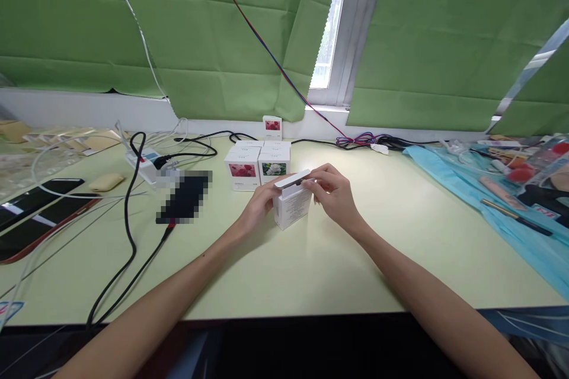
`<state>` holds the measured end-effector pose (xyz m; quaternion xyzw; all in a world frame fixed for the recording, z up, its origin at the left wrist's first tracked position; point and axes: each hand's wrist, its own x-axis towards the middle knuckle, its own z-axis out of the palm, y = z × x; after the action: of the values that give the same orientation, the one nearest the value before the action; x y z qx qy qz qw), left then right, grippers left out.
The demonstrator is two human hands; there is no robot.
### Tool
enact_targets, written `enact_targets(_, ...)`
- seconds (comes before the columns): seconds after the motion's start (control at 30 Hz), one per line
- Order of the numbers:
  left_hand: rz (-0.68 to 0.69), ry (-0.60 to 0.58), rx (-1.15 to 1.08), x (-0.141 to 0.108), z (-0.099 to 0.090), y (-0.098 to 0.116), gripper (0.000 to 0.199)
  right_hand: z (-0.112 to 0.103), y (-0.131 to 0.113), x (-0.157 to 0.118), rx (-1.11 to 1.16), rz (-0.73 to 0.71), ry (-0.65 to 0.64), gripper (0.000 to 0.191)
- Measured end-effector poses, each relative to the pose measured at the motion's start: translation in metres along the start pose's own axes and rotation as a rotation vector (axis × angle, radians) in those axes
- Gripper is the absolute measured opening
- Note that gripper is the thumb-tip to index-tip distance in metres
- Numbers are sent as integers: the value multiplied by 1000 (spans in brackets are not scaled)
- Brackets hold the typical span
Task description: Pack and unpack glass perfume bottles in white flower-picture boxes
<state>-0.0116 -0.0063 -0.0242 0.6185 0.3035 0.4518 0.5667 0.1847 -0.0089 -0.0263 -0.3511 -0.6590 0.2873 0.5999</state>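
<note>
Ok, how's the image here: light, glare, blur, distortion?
Head view: window very bright, a pale sheen on the table; head view: dark object at left in coarse pixel blocks; head view: arms look stretched toward the lower corners; head view: box outline clear, its print unreadable.

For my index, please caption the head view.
Left hand and right hand hold a white box, its lid partly raised; flower-picture boxes stand behind on the table.

No text is legible: the print on the held box (293, 210) is too tiny, as on the cartons (254, 157) at its ten o'clock; the label (546, 212) at three o'clock blurs.
</note>
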Motion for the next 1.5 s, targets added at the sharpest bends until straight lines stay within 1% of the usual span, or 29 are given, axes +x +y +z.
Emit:
enact_targets(0.33, 3, -4, 44, 0, -5, -5, 47, 2, -1, -2, 29, 28, 32, 24)
enact_targets(0.57, -1, 12, 37, 1, -3, -4, 50, 2, 0, -2, 20, 33, 52, 23)
enact_targets(0.9, -17, 12, 22, 0, -2, -4, 45, 2, -5, 0, 75, 109, -13, 30)
enact_targets(1.13, 15, 24, 58, 2, -4, -8, 49, 2, -7, -1, 71, 137, -13, 35)
enact_targets(1.33, 24, 16, 80, 2, -4, -8, 50, 1, -3, 0, 83, 141, -42, 33)
enact_targets(1.5, 14, 27, 80, 2, -4, -8, 47, 1, -1, 0, 79, 93, -63, 28)
